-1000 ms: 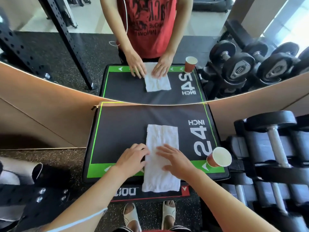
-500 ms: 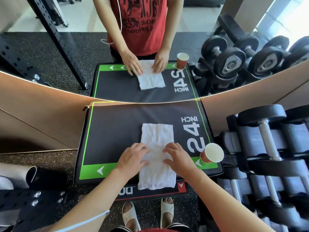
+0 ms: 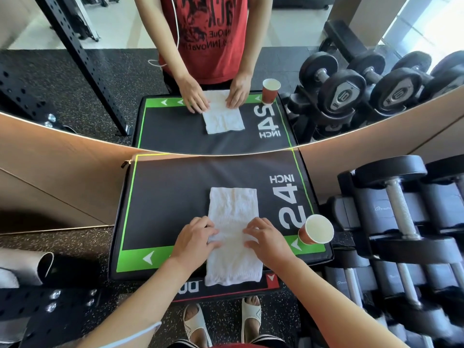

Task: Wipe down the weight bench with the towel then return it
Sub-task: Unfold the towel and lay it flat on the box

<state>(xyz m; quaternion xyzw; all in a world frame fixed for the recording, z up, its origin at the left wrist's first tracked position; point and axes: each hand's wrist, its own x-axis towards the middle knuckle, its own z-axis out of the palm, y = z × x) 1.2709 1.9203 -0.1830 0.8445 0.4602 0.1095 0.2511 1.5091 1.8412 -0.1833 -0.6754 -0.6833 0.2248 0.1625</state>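
Towel (image 3: 232,222) work is where I am: one white folded towel lies lengthwise down the middle of the black padded table (image 3: 170,197), its near end hanging over the front edge. My left hand (image 3: 194,237) presses on its left border and my right hand (image 3: 267,238) on its right border, fingers of both bent at the knuckles with the tips on the cloth; I judge they are pressing it flat, not gripping it, though the bend of the fingers makes that hard to be sure of. To do this stroke well, I think both hands should keep even pressure and push the towel as one pad across the dark surface and the green border, without letting it bunch. One red paper cup (image 3: 316,229) stands at the right front corner, just beside my right hand, so a sweep toward that side could tip it. Counted: one towel, one cup, two hands, and several black dumbbells (image 3: 401,204) racked to the right, too overlapped to number exactly; the mirror (image 3: 75,84) behind repeats the scene
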